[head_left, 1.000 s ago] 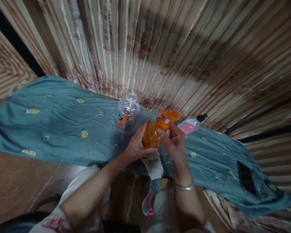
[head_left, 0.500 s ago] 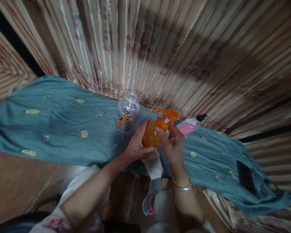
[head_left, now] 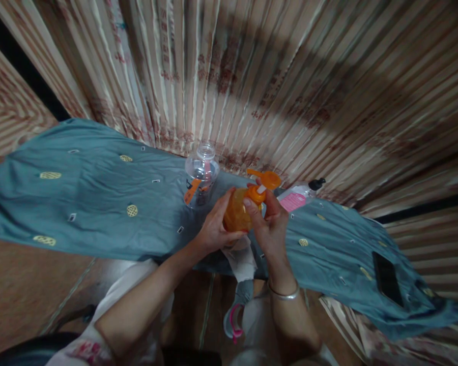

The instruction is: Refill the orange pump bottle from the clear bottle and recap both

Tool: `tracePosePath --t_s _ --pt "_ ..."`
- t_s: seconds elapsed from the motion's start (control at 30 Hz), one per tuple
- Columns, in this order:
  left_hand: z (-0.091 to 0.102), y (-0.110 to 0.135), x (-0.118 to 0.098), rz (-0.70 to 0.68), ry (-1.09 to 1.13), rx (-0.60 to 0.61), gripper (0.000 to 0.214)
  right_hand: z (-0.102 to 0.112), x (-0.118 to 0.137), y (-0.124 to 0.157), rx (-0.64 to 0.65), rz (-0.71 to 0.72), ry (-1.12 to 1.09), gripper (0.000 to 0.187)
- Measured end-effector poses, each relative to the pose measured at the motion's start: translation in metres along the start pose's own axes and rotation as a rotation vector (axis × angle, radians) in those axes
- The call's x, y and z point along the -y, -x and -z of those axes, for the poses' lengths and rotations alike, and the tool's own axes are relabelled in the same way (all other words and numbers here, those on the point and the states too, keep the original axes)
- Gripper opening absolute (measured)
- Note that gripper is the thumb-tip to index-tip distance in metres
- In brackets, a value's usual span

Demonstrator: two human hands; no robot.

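An orange pump bottle [head_left: 236, 211] is held tilted in front of me, its orange pump head pointing up and to the right. My left hand [head_left: 216, 223] wraps round the bottle's body. My right hand [head_left: 269, 216] grips the collar just below the pump head, with the thumb on the near side and the other fingers partly hidden behind. Just left of the bottle stands a clear, open-necked plastic bottle [head_left: 203, 170] with an orange label. To the right, a clear bottle [head_left: 297, 195] with a pink label and a black pump top lies on its side.
A teal cloth with yellow prints [head_left: 99, 203] covers the narrow table. A black phone [head_left: 387, 278] lies at its right end. White tissue [head_left: 239, 260] hangs at the front edge below my hands. A pleated curtain [head_left: 229, 76] rises right behind the table.
Almost nothing differs. Both hands keep their hold on the orange bottle, and the whole view has shifted very slightly.
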State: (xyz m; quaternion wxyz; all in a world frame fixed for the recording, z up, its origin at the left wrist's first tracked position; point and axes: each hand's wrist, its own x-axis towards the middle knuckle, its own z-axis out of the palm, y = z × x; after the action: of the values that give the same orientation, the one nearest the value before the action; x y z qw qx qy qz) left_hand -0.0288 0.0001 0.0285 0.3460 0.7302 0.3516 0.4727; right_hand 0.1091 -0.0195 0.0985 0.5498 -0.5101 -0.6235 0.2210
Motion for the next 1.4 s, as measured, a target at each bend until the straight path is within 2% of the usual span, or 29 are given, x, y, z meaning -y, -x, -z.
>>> tracePosePath --t_s 0.4,0.83,1.4 --pt "0.001 0.000 -0.003 0.032 0.007 0.007 0.114 0.011 0.007 -0.005 0.167 -0.006 -0.109 0.040" --pt "-0.001 0.001 -0.002 -0.033 -0.048 -0.025 0.109 0.004 0.004 -0.002 0.076 0.008 -0.035 0.041" --pt "-0.002 0.001 0.003 -0.026 -0.031 -0.034 0.109 -0.002 0.004 0.001 -0.014 0.041 0.074 0.033"
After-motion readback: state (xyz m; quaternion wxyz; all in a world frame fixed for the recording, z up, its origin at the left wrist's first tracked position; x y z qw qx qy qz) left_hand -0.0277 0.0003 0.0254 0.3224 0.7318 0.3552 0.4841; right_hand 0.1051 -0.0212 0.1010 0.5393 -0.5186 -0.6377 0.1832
